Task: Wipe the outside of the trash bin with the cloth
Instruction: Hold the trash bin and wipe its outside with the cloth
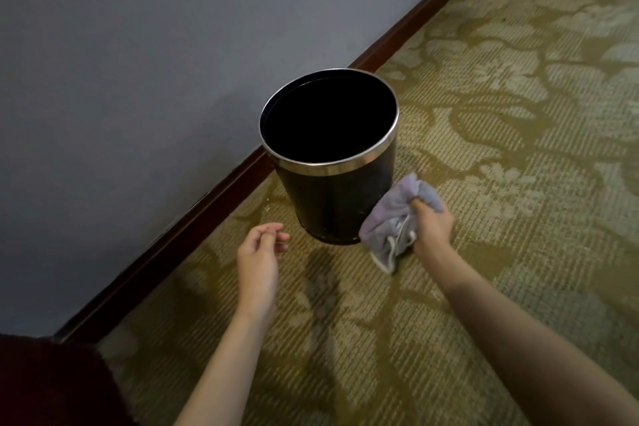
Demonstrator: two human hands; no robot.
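A black round trash bin (332, 197) with a shiny metal rim stands upright on the carpet near the wall, and its inside looks dark. My right hand (432, 226) grips a bunched pale lilac cloth (394, 218) just right of the bin's lower side; the cloth's left edge meets or nearly meets the bin wall. My left hand (261, 252) hovers left of the bin's base, fingers loosely curled, holding nothing and not touching the bin.
A grey wall (138, 62) with a dark wooden skirting board (214, 194) runs diagonally behind the bin. Patterned olive carpet (501, 114) covers the floor. A dark red object (45, 384) fills the bottom left corner.
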